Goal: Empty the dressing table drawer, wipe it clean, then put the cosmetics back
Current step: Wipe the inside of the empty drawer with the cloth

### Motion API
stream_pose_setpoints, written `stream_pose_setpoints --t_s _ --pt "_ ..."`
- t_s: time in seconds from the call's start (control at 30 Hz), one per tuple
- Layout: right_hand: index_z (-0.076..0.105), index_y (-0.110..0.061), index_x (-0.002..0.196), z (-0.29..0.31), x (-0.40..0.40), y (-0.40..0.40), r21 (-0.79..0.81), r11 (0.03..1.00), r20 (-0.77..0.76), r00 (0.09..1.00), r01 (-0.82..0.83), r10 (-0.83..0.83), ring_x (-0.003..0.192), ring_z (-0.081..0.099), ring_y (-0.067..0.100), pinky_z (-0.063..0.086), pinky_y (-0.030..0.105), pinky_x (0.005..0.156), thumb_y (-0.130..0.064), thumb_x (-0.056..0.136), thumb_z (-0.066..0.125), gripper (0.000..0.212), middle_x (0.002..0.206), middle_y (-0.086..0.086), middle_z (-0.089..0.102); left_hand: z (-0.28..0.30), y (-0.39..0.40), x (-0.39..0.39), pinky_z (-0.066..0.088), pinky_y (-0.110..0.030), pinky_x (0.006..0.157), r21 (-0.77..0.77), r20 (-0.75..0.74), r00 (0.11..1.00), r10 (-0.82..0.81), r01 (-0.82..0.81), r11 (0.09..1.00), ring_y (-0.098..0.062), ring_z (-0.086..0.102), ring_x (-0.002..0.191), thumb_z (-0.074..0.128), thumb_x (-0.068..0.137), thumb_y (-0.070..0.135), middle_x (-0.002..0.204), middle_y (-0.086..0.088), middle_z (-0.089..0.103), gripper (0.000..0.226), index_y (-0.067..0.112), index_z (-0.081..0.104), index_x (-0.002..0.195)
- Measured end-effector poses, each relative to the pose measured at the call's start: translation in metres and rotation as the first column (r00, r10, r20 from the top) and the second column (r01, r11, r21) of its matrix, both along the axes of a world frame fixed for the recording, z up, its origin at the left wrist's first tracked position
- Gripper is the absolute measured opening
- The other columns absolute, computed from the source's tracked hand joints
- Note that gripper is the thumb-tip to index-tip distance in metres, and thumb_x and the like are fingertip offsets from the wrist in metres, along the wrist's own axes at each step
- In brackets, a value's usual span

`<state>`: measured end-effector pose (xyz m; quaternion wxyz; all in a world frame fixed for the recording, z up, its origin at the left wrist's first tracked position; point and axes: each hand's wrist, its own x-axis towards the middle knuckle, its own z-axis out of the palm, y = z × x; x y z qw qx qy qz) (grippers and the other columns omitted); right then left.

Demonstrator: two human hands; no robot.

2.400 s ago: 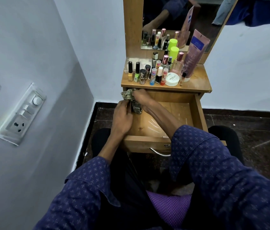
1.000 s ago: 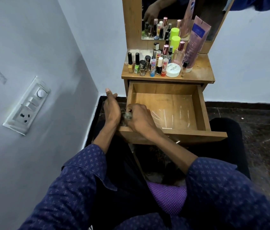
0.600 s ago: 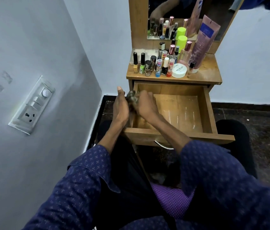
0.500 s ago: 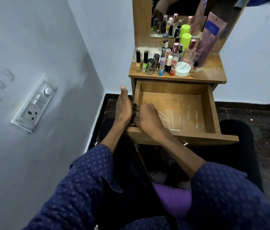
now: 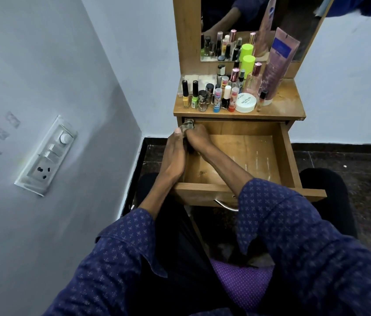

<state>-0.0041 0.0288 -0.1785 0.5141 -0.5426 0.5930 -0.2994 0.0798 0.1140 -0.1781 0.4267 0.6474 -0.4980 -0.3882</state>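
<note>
Drawer [image 5: 284, 156] pulled out from the dressing table [image 5: 291, 106], floor of it bare wood with pale streaks. Right hand [image 5: 199, 137] at the far left corner inside, curled round a patterned cloth [image 5: 188, 127] and pressing it against the left wall near the top edge. Left hand [image 5: 173, 156] laid flat along the outside of that same wall, fingers straight, thumb tip up beside the cloth (hands close together, the drawer's side between them). Cosmetics crowded on the table top: nail polish bottles [image 5: 194, 94] in a front row, a round white jar [image 5: 245, 102], a tall pink tube [image 5: 275, 65] leaning by the mirror [image 5: 294, 26], a bottle with a lime-green cap [image 5: 248, 62] behind. Metal handle [image 5: 225, 205] showing under the drawer front. Wall switch panel [image 5: 47, 156] off to the left.
</note>
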Motion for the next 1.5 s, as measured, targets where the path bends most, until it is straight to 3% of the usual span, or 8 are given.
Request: stream_pose_setpoints --t_s 0.2,0.33,0.47,0.57,0.7,0.87,1.27,1.5 --pt "0.067 -0.017 0.078 0.004 -0.017 -0.022 0.257 0.966 0.155 0.988 -0.015 -0.026 0.093 0.063 0.025 0.05 0.034 0.084 -0.024 0.102 0.036 0.04 0.089 0.008 0.07 0.0 0.003 -0.002 0.022 -0.036 0.127 0.03 0.016 0.999 -0.042 0.042 0.999 -0.012 0.03 0.154 0.014 0.108 0.065 0.169 0.0 0.034 0.071 0.025 0.032 0.164" --pt "0.076 -0.015 0.093 0.014 -0.008 -0.026 0.177 0.984 0.121 0.993 -0.013 -0.009 0.103 0.066 0.026 0.054 0.035 0.089 -0.025 0.09 0.063 0.017 0.105 0.009 0.073 0.0 0.001 0.0 0.027 -0.037 0.125 0.036 -0.01 0.998 -0.054 0.054 0.998 -0.015 0.037 0.151 0.016 0.11 0.061 0.165 -0.004 0.041 0.067 0.024 0.038 0.162" --pt "0.076 -0.009 0.111 -0.008 -0.001 -0.011 -0.244 0.969 -0.178 0.981 0.027 -0.072 0.105 0.066 0.021 0.054 0.034 0.09 -0.019 0.095 0.068 0.021 0.116 0.009 0.069 -0.004 -0.004 0.005 0.04 -0.042 0.118 0.078 -0.01 0.999 0.047 -0.046 0.996 -0.022 0.054 0.136 0.022 0.114 0.043 0.15 -0.01 0.057 0.055 0.017 0.056 0.148" --pt "0.063 -0.007 0.13 -0.028 -0.009 0.001 -0.513 0.819 -0.487 0.873 -0.256 -0.032 0.113 0.054 0.028 0.05 0.04 0.095 -0.018 0.102 0.058 0.031 0.134 0.011 0.052 -0.008 -0.008 0.008 0.047 -0.046 0.107 0.132 0.019 0.996 0.085 -0.087 0.987 -0.027 0.062 0.119 0.025 0.111 0.038 0.132 -0.014 0.067 0.053 0.01 0.067 0.127" --pt "0.041 -0.011 0.152 -0.03 -0.008 0.006 -0.521 0.753 -0.643 0.765 -0.401 -0.038 0.12 0.049 0.029 0.051 0.044 0.093 -0.014 0.107 0.039 0.045 0.152 0.004 0.041 -0.011 -0.009 0.003 0.046 -0.041 0.093 0.139 0.095 0.995 0.025 -0.038 0.99 -0.025 0.061 0.109 0.035 0.105 0.022 0.124 -0.012 0.066 0.035 0.007 0.066 0.113" --pt "0.043 -0.01 0.15 -0.018 -0.001 0.0 -0.413 0.792 -0.75 0.661 -0.448 -0.017 0.123 0.052 0.035 0.051 0.049 0.092 -0.011 0.105 0.037 0.045 0.152 0.008 0.043 -0.009 -0.008 0.003 0.043 -0.036 0.108 0.091 0.126 0.991 -0.032 0.021 0.996 -0.025 0.057 0.126 0.039 0.096 0.01 0.139 -0.014 0.062 0.045 0.006 0.061 0.136" --pt "0.061 -0.003 0.131 -0.003 -0.055 -0.001 -0.293 0.869 -0.93 0.33 -0.399 -0.162 0.118 0.056 0.036 0.057 0.043 0.083 -0.007 0.102 0.058 0.03 0.125 0.018 0.063 -0.011 -0.003 -0.002 0.002 -0.042 0.131 0.24 0.493 0.766 -0.412 0.335 0.911 -0.028 -0.018 0.16 0.051 0.099 0.008 0.174 -0.007 -0.019 0.085 0.005 0.0 0.167" --pt "0.069 -0.001 0.11 -0.006 -0.172 0.01 -0.405 0.896 -0.867 0.389 -0.182 -0.312 0.097 0.064 0.034 0.058 0.043 0.081 -0.002 0.099 0.055 0.018 0.111 0.019 0.068 -0.015 -0.004 -0.003 -0.001 -0.041 0.13 0.252 0.549 0.716 -0.431 0.349 0.902 -0.025 -0.023 0.159 0.052 0.104 0.017 0.173 -0.006 -0.023 0.085 0.005 -0.005 0.167"
